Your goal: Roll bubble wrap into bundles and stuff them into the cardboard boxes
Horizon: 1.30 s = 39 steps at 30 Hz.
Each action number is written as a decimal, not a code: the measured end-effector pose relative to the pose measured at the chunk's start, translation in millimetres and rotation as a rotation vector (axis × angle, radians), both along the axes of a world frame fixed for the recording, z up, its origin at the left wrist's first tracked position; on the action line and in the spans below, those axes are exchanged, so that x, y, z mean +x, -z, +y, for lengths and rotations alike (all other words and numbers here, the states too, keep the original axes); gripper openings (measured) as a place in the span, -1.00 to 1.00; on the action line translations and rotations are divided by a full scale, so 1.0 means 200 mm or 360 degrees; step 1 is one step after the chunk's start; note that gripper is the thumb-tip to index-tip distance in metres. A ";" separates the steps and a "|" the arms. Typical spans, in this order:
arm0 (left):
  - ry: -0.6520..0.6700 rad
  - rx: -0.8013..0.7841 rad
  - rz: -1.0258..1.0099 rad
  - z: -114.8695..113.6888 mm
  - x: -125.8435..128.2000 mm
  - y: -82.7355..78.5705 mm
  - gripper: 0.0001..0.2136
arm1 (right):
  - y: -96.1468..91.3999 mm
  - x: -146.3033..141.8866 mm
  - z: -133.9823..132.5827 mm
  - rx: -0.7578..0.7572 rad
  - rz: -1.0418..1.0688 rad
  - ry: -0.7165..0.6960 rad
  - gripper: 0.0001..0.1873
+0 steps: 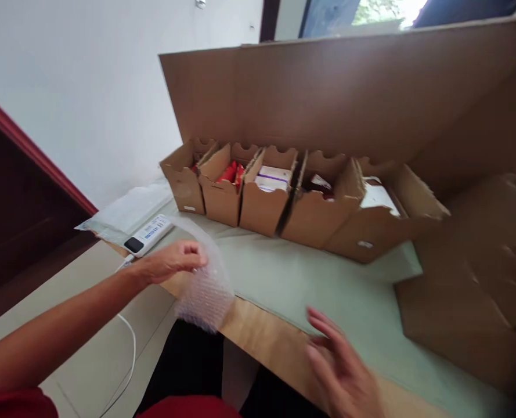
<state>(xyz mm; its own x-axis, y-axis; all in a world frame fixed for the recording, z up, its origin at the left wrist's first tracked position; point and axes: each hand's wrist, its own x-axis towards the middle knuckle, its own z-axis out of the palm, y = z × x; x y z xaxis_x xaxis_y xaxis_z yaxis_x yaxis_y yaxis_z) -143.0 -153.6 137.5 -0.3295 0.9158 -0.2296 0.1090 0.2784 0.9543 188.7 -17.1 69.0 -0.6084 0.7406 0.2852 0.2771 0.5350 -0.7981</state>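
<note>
My left hand pinches the upper part of a clear bubble wrap bag. The bag hangs down over the table's front edge, above my lap. Out to the right, my right hand is held over the front edge, somewhat blurred. Its fingers are apart and nothing shows in them. Just behind my left hand lies a white power bank with a dark display, and a white cable runs from it.
Cardboard bins stand in a row at the back, holding red packets, white boxes and other items. Behind them rises a tall cardboard panel. More bubble wrap bags lie at left. A large cardboard box is at right.
</note>
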 end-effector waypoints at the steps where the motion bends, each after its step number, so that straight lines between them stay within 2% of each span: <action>1: 0.0151 -0.0038 0.0005 0.06 0.11 0.05 -0.65 | 0.02 -0.04 -0.05 -0.0063 0.0031 -0.0052 -0.54; 3: 0.0399 -0.0107 -0.0007 0.17 0.29 0.13 -0.63 | 0.04 -0.13 -0.13 -0.0514 0.0148 -0.0305 -0.32; 4: 0.0516 -0.0129 -0.0008 0.22 0.36 0.15 -0.62 | 0.04 -0.17 -0.16 -0.0664 0.0168 -0.0336 -0.22; 7: 0.0801 -0.0049 0.0131 0.30 0.51 0.18 -0.59 | 0.04 -0.22 -0.20 -0.0882 0.0284 -0.0199 -0.06; 9: 0.0910 0.0078 0.0253 0.32 0.56 0.15 -0.61 | 0.05 -0.19 -0.18 -0.0967 0.0400 -0.0054 -0.17; 11: 0.0988 0.0155 0.0259 0.33 0.58 0.12 -0.63 | 0.05 -0.15 -0.14 -0.1135 0.0493 -0.0010 -0.38; 13: 0.1049 0.0166 0.0210 0.32 0.59 0.09 -0.65 | 0.05 -0.10 -0.09 -0.1338 0.0531 -0.0008 -0.56; 15: 0.1023 0.0155 0.0166 0.30 0.56 0.09 -0.66 | 0.04 -0.05 -0.02 -0.1457 0.0542 0.0049 -0.61; 18: 0.0662 0.0093 0.0003 0.22 0.50 0.15 -0.69 | 0.02 0.02 0.13 -0.1374 0.0539 0.0234 -0.59; 20: 0.0319 0.0004 -0.0248 0.15 0.48 0.21 -0.65 | 0.01 0.05 0.24 -0.1226 0.0444 0.0290 -0.58; 22: 0.0121 -0.0155 -0.0543 0.09 0.52 0.27 -0.57 | 0.01 0.05 0.33 -0.1113 0.0335 0.0280 -0.56; 24: 0.0142 -0.0354 -0.0819 0.05 0.59 0.31 -0.52 | 0.02 0.02 0.40 -0.1067 0.0276 0.0255 -0.56; 28: 0.0405 -0.0616 -0.1239 0.03 0.74 0.34 -0.45 | 0.06 -0.02 0.47 -0.0944 0.0184 0.0223 -0.65; 32: 0.0705 -0.0903 -0.1192 0.02 0.71 0.31 -0.39 | 0.04 0.03 0.50 -0.0804 0.0034 0.0114 -0.73; 34: 0.0711 -0.0862 -0.1033 0.01 0.65 0.25 -0.42 | 0.02 0.06 0.50 -0.0753 -0.0053 0.0023 -0.77; 36: 0.0595 -0.0692 -0.0879 0.02 0.57 0.18 -0.43 | 0.01 0.08 0.51 -0.0696 -0.0131 -0.0051 -0.82; 39: 0.0328 -0.0414 -0.0650 0.08 0.46 0.10 -0.27 | 0.00 0.05 0.52 -0.0591 -0.0232 -0.0099 -0.89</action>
<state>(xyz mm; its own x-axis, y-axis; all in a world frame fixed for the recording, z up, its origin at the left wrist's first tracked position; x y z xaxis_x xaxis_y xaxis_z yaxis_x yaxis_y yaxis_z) -50.2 -136.8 118.1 0.0156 0.8478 -0.5301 -0.1796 0.5239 0.8326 198.7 87.1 68.5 -0.6698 0.7374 -0.0873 0.3778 0.2371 -0.8950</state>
